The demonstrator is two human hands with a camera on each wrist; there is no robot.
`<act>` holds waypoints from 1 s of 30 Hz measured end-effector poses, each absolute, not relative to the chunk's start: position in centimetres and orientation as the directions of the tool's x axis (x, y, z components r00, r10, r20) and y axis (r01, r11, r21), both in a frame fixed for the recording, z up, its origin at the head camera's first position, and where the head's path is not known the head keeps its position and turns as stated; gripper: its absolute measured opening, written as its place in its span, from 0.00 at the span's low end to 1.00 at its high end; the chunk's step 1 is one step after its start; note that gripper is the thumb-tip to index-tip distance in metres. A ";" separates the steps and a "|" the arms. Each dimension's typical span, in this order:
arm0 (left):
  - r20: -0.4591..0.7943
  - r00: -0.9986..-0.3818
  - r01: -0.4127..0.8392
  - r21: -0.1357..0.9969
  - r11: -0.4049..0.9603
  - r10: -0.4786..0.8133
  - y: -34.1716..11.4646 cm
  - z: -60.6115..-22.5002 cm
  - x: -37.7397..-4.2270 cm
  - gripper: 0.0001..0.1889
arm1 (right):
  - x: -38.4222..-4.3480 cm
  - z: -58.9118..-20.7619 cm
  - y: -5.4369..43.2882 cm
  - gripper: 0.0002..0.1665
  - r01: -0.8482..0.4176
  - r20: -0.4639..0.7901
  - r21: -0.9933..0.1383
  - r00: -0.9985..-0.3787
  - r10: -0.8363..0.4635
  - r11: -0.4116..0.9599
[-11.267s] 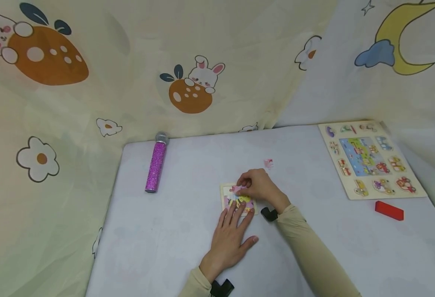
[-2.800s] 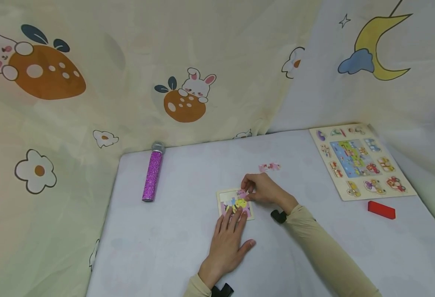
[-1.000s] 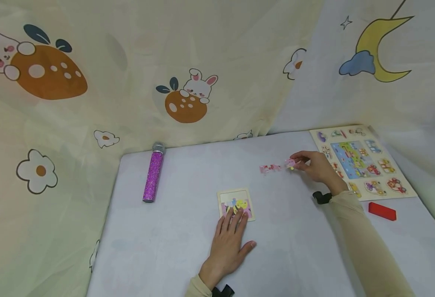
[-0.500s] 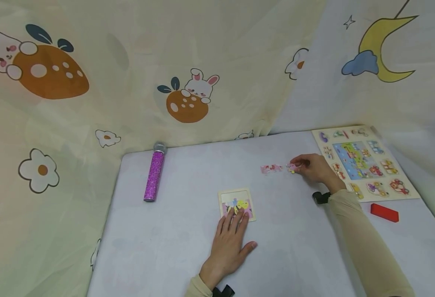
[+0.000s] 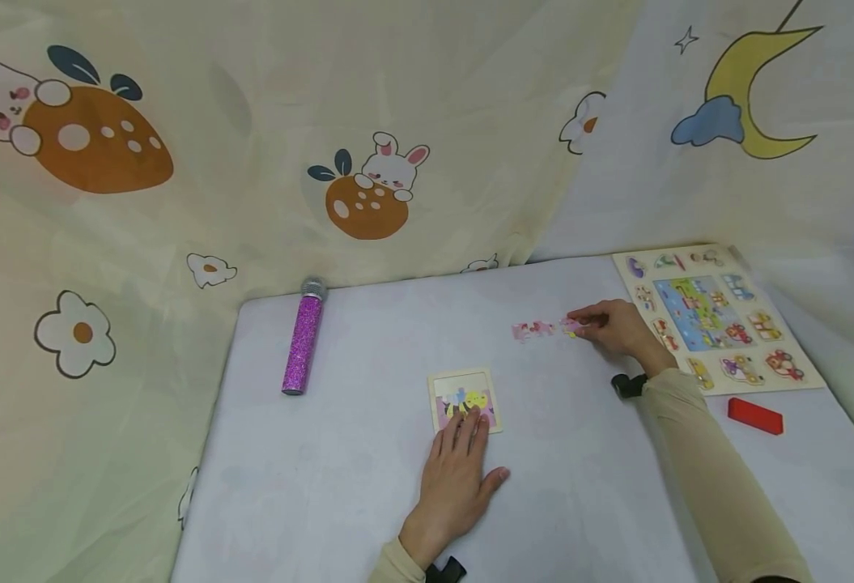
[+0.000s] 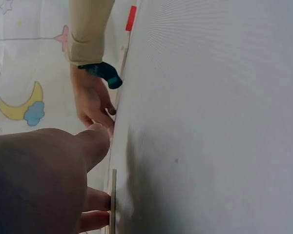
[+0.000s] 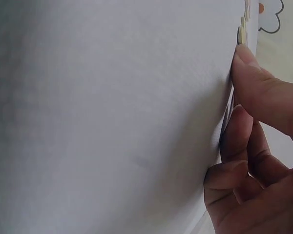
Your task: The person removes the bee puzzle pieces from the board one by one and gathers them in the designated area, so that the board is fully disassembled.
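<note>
Presently, left hand (image 5: 452, 490): resting on puzzle tray (image 5: 460, 380), grasping nothing.
Right hand (image 5: 616, 328): pinching pink piece (image 5: 568, 326), toward far edge of table (image 5: 354, 470).

The pale surface (image 5: 368, 478) carries a small framed puzzle (image 5: 461, 383), partly filled and lying flat. Left of the framed puzzle and a little farther back lies a glittery purple microphone (image 5: 303, 344). Beyond it to the right, pink puzzle pieces (image 5: 533, 329) lie in a short row. Well to its right lie a large picture board (image 5: 677, 371), set farther back, and a red block (image 5: 754, 415), roughly level with it.
</note>
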State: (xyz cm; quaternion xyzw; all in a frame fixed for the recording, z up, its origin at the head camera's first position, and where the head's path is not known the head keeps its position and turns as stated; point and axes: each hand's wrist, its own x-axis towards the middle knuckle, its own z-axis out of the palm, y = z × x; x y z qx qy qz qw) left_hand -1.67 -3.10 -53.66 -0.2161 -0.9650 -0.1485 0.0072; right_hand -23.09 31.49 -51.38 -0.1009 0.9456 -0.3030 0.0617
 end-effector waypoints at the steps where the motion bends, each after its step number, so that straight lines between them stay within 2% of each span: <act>1: 0.080 -0.909 0.415 0.286 0.864 0.410 -3.0 -53.6 -1.7 0.41 | -23.1 -51.4 31.5 0.20 -0.152 -0.058 -0.584 -0.972 -0.228 0.797; 10: 0.088 -0.906 0.422 0.260 0.869 0.414 -2.9 -53.4 -1.8 0.39 | -22.7 -51.1 31.3 0.22 -0.177 -0.028 -0.600 -0.970 -0.243 0.780; 18: 0.042 -0.901 0.430 0.238 0.871 0.433 -3.0 -53.5 -1.4 0.42 | -21.9 -50.0 29.7 0.22 -0.224 0.063 -0.635 -0.969 -0.239 0.739; 25: 0.040 -0.898 0.435 0.232 0.870 0.438 -3.2 -53.6 -1.2 0.43 | -21.0 -49.5 25.9 0.17 -0.269 0.092 -0.658 -0.956 -0.279 0.703; 30: 0.019 -0.895 0.437 0.239 0.867 0.446 -3.3 -53.9 -1.2 0.44 | -20.0 -49.4 21.9 0.17 -0.317 0.064 -0.683 -0.924 -0.378 0.658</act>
